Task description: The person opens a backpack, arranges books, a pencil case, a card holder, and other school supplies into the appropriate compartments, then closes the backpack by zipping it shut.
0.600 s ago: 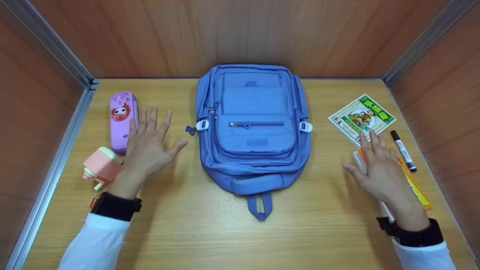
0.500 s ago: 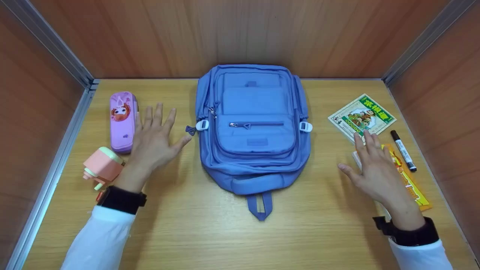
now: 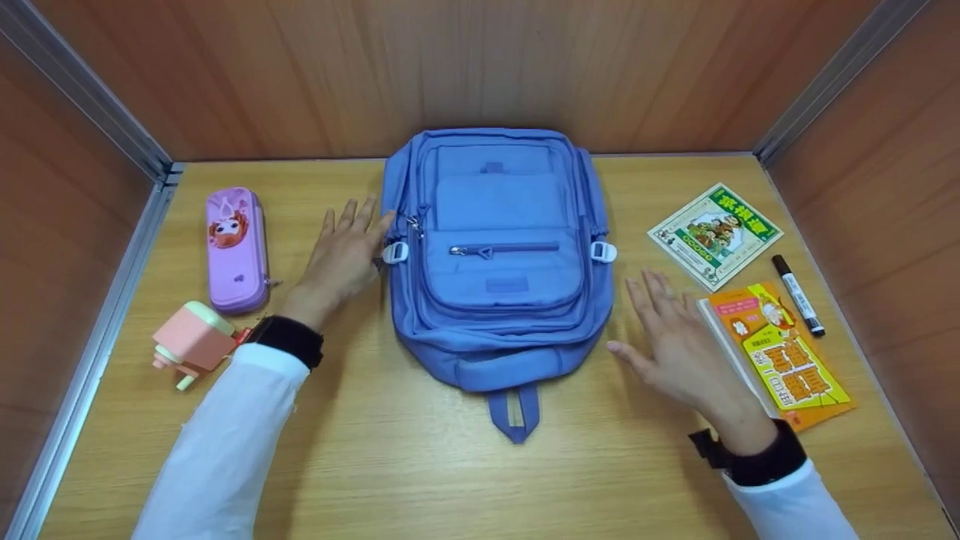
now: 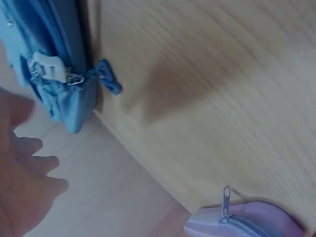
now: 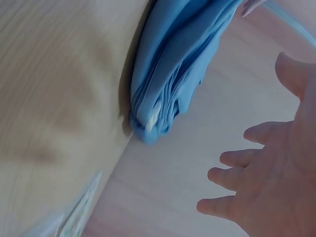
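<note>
A blue backpack [image 3: 510,202] lies front side up in the middle of the wooden table, its strap loop toward the person. At its left edge, near the white buckle, is my left hand [image 3: 341,259], fingers extended and holding nothing. In the left wrist view a triangular zipper pull [image 4: 106,76] hangs from the backpack's side, apart from the fingers. My right hand [image 3: 679,356] hovers between the backpack and the orange-yellow book [image 3: 787,360], fingers spread. The right wrist view has the right hand's fingers straight, with a gap to the backpack.
At the left lie a purple pencil case [image 3: 236,255] and a pink and green pencil sharpener [image 3: 196,337]. A green picture booklet [image 3: 716,236] and a black-capped marker [image 3: 799,296] lie at the right. Wooden panels [image 3: 480,75] wall the table's back and sides.
Both hands have moved inward toward the backpack, the left from beside the pencil case, the right from over the book, whose cover now shows. The head view has shifted slightly.
</note>
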`<control>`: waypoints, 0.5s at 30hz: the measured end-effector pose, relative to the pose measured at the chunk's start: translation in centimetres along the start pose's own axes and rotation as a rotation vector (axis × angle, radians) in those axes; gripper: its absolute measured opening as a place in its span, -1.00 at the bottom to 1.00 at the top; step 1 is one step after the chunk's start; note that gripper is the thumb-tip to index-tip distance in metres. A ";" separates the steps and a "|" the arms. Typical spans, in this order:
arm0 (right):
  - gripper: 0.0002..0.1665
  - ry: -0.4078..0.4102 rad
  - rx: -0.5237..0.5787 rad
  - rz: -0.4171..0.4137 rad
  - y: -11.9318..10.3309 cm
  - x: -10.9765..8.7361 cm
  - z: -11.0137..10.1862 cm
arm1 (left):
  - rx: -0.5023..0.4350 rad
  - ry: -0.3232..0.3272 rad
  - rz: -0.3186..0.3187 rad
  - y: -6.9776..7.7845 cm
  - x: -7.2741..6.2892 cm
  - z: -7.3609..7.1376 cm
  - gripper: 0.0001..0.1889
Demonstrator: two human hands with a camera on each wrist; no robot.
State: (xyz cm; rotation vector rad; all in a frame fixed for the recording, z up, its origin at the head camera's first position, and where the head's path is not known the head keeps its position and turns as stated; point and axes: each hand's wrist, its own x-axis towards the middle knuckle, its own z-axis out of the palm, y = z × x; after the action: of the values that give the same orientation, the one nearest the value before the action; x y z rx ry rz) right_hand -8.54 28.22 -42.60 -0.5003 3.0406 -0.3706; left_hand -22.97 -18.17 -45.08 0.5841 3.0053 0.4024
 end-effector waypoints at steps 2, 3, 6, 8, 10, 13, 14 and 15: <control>0.11 -0.008 0.032 -0.028 -0.9 0.5 0.4 | 0.027 0.007 0.011 -0.4 0.6 0.5 -0.22; 0.10 -0.010 0.034 -0.043 -1.4 0.6 0.7 | 0.041 0.007 0.014 -0.6 0.8 0.7 -0.22; 0.10 -0.020 0.042 -0.100 -2.9 1.1 1.6 | 0.089 0.014 0.025 -1.1 1.5 1.2 -0.22; 0.09 -0.031 0.037 -0.150 -4.1 1.4 2.3 | 0.110 0.022 0.030 -1.3 1.9 1.4 -0.21; 0.08 -0.038 0.038 -0.208 -5.3 1.6 3.0 | 0.122 0.031 0.037 -1.5 2.4 1.5 -0.23; 0.02 -0.052 0.041 -0.288 -6.9 2.0 4.0 | 0.124 0.035 0.062 -1.4 3.6 1.6 -0.30; -0.01 -0.059 0.043 -0.306 -7.4 2.2 4.3 | 0.123 0.034 0.070 -1.2 4.1 1.7 -0.33; -0.04 -0.069 0.045 -0.317 -7.8 2.2 4.6 | 0.126 0.029 0.080 -1.1 4.6 1.8 -0.36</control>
State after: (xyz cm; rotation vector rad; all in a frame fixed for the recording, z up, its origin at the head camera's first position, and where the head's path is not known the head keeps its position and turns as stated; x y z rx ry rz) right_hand -7.90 19.30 -45.17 -0.9744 2.8778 -0.4210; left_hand -27.49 -16.98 -47.16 0.7160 3.0597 0.2291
